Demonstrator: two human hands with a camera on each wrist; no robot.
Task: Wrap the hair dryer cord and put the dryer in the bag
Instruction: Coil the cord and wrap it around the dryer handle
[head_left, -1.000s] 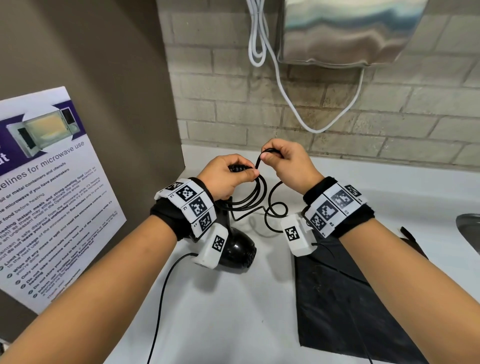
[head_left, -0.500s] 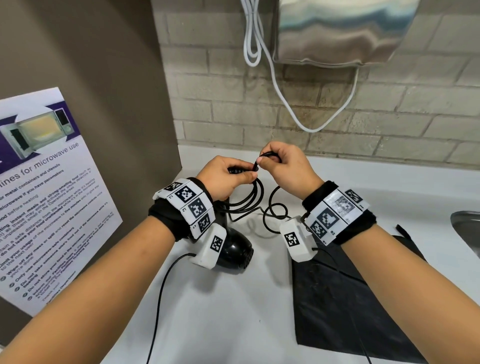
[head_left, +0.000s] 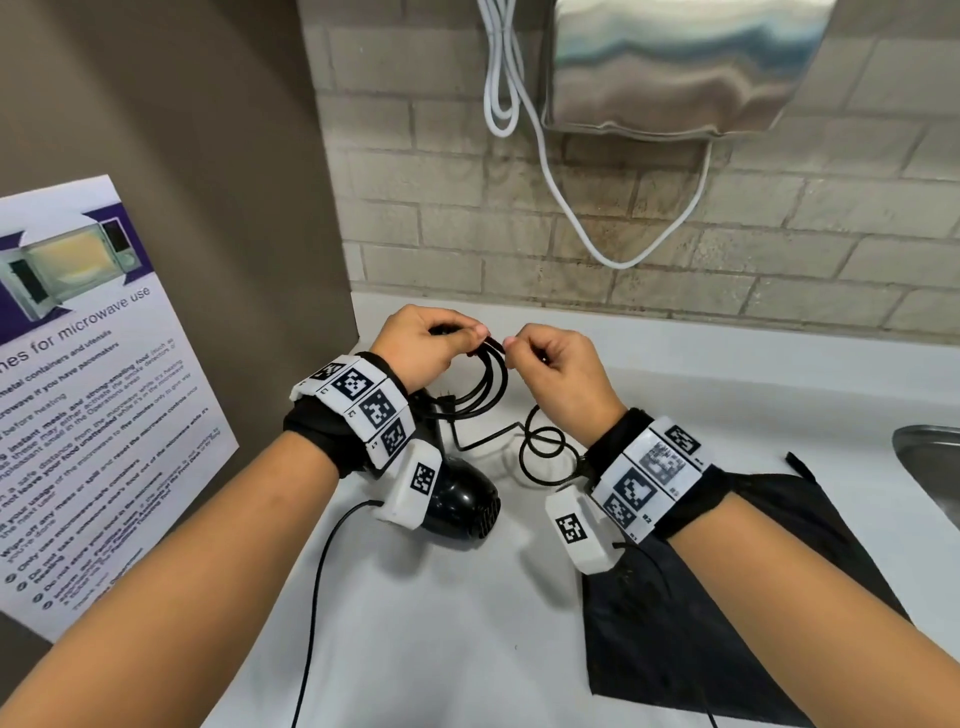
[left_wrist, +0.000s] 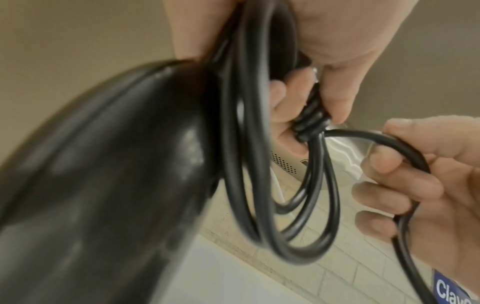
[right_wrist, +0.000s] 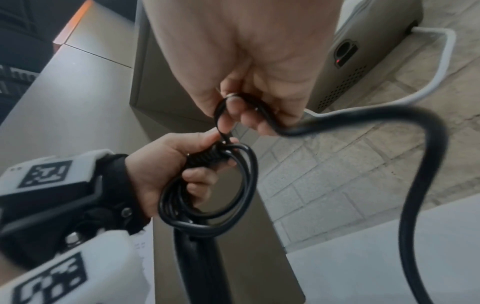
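Over by the back wall of the white counter (head_left: 415, 623), both hands are up above the hair dryer (head_left: 462, 506), which seems to hang just over the surface below the left wrist. Its black cord (head_left: 488, 384) is partly coiled: a few loops hang from the left hand (head_left: 423, 345), whose fingers are curled tight around the gathered bundle, thumb pressing on top. The right hand (head_left: 561, 374) sits just beside it, pinching the next stretch of cord between thumb and forefinger, the other fingers curled round it. The loose tail drops from there into a small curl on the counter right of the dryer.

My read on handling: that cord looks rubbery and springy, so the loops will probably want to pop open unless the left hand keeps squeezing where they cross. Best hold is right at that crossing point. The dryer body looks hard, glossy and a bit slick, likely the heavy end, so I'd grab it by the handle rather than let it dangle off the cord.

The black bag (head_left: 701, 649) lies flat to the right of the dryer, under the right forearm.
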